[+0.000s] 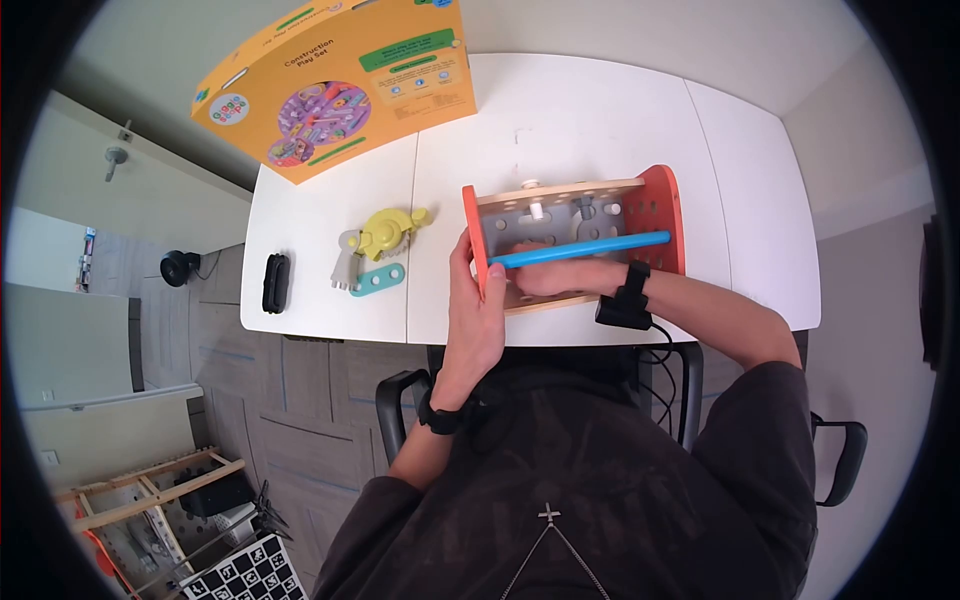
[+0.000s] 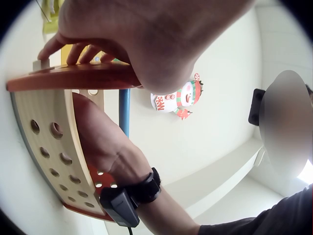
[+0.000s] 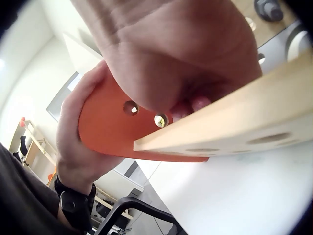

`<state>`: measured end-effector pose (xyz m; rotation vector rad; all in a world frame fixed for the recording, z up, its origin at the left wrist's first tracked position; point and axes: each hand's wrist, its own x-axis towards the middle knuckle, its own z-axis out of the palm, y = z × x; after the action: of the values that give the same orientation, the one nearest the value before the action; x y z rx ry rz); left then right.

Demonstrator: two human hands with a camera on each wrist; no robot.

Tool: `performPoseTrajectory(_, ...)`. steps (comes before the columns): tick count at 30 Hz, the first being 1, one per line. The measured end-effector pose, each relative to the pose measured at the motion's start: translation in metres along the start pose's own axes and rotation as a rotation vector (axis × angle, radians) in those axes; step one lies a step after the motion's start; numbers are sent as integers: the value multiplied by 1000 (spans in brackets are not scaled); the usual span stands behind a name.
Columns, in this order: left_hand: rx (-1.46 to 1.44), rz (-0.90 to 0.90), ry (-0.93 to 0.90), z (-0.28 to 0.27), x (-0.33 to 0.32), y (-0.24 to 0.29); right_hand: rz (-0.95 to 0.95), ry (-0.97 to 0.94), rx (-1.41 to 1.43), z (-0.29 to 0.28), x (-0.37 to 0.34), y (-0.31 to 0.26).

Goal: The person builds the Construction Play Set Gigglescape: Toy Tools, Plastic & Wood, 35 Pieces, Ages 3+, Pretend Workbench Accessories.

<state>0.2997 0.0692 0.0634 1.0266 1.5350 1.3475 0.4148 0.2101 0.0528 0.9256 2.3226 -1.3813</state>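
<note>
A wooden toy toolbox [image 1: 585, 300] with red end panels, holed boards and a blue rod handle [image 1: 585, 248] stands near the table's front edge. My left hand [image 1: 478, 322] grips its left red panel [image 2: 78, 77], thumb on the near edge and fingers along the outer side. Under the blue rod, my right hand [image 1: 550, 278] reaches inside the box, close to that same panel. Its fingers curl in the right wrist view, their tips partly hidden behind a wooden board [image 3: 234, 117]; I cannot tell what they hold. White and grey toy bolts [image 1: 537, 210] sit at the back board.
Left of the toolbox lie a yellow toy tool [image 1: 385, 235], a grey toy piece [image 1: 346, 262] and a teal holed strip [image 1: 378, 280]. Farther left is a black case [image 1: 275, 283]. An orange play-set box [image 1: 400, 110] stands at the back left.
</note>
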Motion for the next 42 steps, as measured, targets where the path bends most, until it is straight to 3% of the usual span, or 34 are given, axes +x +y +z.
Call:
performPoseTrajectory(3,4,7,1,0,0,-1,-210,213,61,16,0,16)
performPoseTrajectory(6,4,3,0,0,-1,2,-194,201,94,16,-2,15)
performPoseTrajectory(9,0,23,5,0,-1,2,-73,56,238,12,8,21)
performPoseTrajectory(12,3,29,6,0,-1,2,80,-98,-5,-8,-5,-8)
performPoseTrajectory(15,15,28,4,-1,0,1,-140,138,105,11,-2,17)
performPoseTrajectory(21,-12,6,6,1,-1,0,-317,97,203,21,12,34)
performPoseTrajectory(24,-9,1,8,0,-2,1,-14,-34,96,10,10,18)
performPoseTrajectory(30,36,38,20,1,-2,-1,25,-69,0,12,20,16)
performPoseTrajectory(33,-8,14,3,0,-2,1,-252,63,68,18,11,28)
performPoseTrajectory(36,-12,18,3,0,-2,2,-394,193,25,22,1,31)
performPoseTrajectory(42,-7,43,19,1,-2,-2,-345,110,-2,12,-1,27)
